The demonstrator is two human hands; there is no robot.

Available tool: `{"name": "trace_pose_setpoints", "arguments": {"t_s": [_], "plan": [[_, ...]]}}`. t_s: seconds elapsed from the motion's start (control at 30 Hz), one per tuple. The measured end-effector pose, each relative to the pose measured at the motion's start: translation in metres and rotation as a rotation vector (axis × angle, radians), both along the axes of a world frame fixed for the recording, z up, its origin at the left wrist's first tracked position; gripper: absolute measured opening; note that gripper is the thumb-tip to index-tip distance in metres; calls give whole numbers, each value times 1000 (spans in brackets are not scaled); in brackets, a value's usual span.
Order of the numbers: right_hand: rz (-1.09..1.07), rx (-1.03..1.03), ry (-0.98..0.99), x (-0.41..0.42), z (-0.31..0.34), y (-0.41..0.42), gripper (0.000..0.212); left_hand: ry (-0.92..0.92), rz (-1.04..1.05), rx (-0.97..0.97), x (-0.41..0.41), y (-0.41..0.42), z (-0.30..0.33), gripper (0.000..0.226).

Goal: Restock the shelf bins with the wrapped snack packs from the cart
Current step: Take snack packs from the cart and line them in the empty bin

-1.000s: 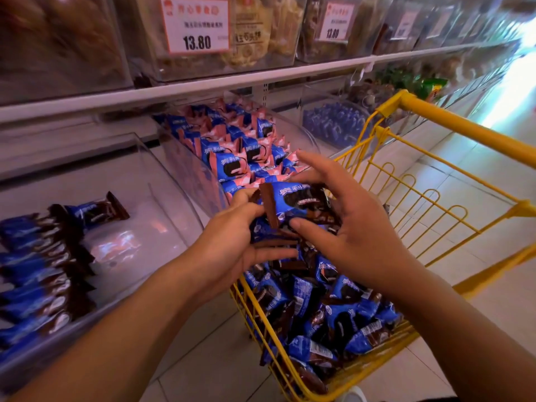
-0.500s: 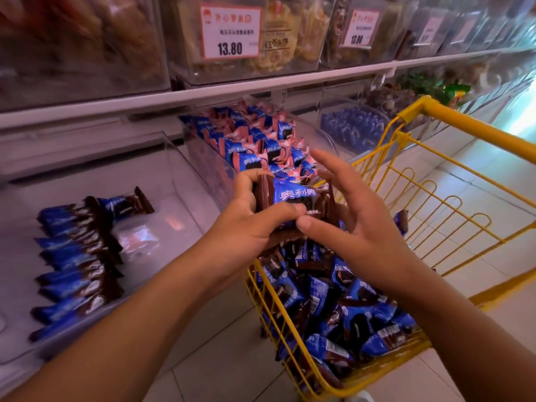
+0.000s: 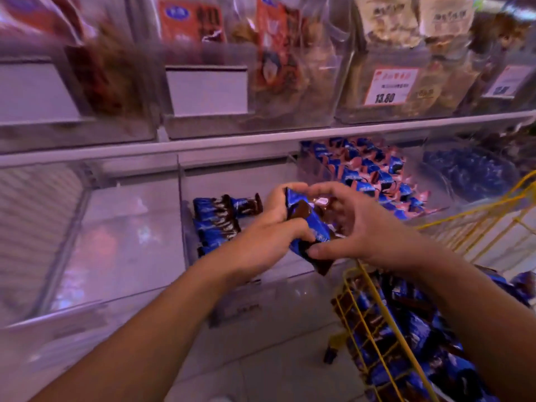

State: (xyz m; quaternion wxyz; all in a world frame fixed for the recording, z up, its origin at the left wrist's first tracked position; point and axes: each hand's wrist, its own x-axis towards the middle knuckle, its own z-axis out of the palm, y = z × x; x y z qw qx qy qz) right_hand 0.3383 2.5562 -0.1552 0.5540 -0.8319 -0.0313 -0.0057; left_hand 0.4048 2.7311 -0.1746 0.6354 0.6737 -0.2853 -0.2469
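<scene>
Bin (image 3: 261, 281) open ahead; snack row (image 3: 216, 221) blocks left side.

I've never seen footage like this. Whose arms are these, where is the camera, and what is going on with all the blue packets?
No machine here: a person wears a camera on the head, looking forward and down, so the two bare arms are theirs. The left hand and right hand together hold a bunch of blue and brown snack packs in front of a clear shelf bin. A few matching packs already lie inside it. At lower right is a yellow wire cart heaped with more. The neighbouring bin holds blue and pink packs. Above, blurred, sit other snack bins and a price tag.
</scene>
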Motion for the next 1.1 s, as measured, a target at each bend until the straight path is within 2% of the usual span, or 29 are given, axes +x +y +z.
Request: {"name": "trace_pose_setpoints", "arguments": {"t_s": [0.13,0.23,0.3,0.37,0.43,0.5,0.57,0.67,0.77,0.83,0.97,1.07,1.1], "plan": [[34,-170,54,63,-4,41,72,21,214,116,27,38,-3,80],[56,-283,101,105,-8,56,66,2,356,222,45,50,-7,72],[89,-411,123,132,-10,57,57,-107,475,331,52,47,-9,66],[82,-642,133,156,-15,56,57,-326,523,566,54,42,-15,67],[62,-844,168,176,-27,55,66,-460,396,948,52,36,-24,70],[91,-909,224,190,-44,56,70,-436,162,1354,54,31,-34,81],[123,-924,257,198,-61,57,73,-470,-44,1589,59,27,-45,84],[138,-962,214,205,-78,56,77,-534,-85,1664,68,24,-57,88],[157,-1016,222,204,-85,50,108,-571,-74,1678,71,23,-65,88],[149,-1096,258,201,-88,44,119,-579,-72,1688,73,23,-66,88],[112,-1196,316,193,-91,42,117,-531,-43,1737,71,20,-60,91],[6,-1130,389,192,-87,46,121,-539,-73,1756,69,18,-56,91],[-31,-1104,407,192,-85,48,117,-536,-84,1753,69,18,-56,89]]}}
